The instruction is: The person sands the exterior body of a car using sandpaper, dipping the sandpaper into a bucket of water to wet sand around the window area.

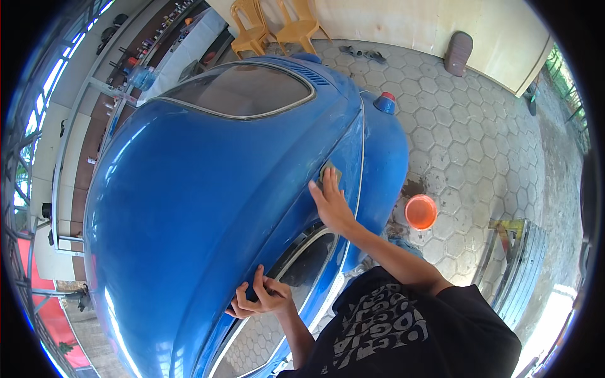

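One olive pad point(338, 174) held flat beneath your right hand point(332, 205); left hand point(263, 301), farther off, curled against the blue car point(183, 183).

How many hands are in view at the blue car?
2: the right hand, over an olive-green pad on the glossy blue car, and the left hand, beside a light-trimmed side window. No other hands show.

one left hand point(265, 300) and one right hand point(332, 205), making two hands; one greenish pad point(327, 166); one blue car point(183, 176) with one rear window point(246, 90) and one red-topped lamp point(385, 103); one orange bucket point(408, 216); two yellow chairs point(299, 29); two dark sandals point(376, 57); one brown padded seat point(458, 55).
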{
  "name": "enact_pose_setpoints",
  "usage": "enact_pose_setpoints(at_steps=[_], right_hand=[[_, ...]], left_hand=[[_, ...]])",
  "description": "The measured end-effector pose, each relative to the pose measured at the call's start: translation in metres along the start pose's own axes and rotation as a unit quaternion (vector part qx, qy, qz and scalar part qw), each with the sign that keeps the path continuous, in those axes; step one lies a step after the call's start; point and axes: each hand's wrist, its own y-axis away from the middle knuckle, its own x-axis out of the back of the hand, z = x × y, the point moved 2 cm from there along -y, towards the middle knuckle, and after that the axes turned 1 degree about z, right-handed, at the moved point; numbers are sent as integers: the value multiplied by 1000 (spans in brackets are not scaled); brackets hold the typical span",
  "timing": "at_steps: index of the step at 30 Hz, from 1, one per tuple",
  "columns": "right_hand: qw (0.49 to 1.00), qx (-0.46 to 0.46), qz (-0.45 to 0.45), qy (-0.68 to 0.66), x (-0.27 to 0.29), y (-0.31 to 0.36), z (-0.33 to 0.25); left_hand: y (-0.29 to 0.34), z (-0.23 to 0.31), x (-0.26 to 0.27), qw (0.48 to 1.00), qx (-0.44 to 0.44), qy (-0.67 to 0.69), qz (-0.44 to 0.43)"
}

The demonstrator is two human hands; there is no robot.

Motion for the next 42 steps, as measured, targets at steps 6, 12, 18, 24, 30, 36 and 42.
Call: enact_pose_setpoints(at_steps=[6,12,18,24,30,36,42], right_hand=[[992,-103,40,-64,22,-59,47],[996,-75,24,-52,19,-56,56],[996,-79,13,-33,13,-46,59],[998,-28,44,-33,49,-98,89],[997,59,-43,5,24,-34,66],[997,-24,68,-11,56,-117,75],[992,105,-50,41,39,-48,68]], left_hand=[[1,6,-10,1000,-6,5,23],[-7,0,-4,999,-12,-18,42],[0,-6,-11,998,-26,-30,54],[-6,11,-16,997,-6,-38,62],[12,42,-35,999,-30,-22,-15],[7,76,-59,995,-77,-53,-13],[8,67,-52,996,-55,-66,-11]])
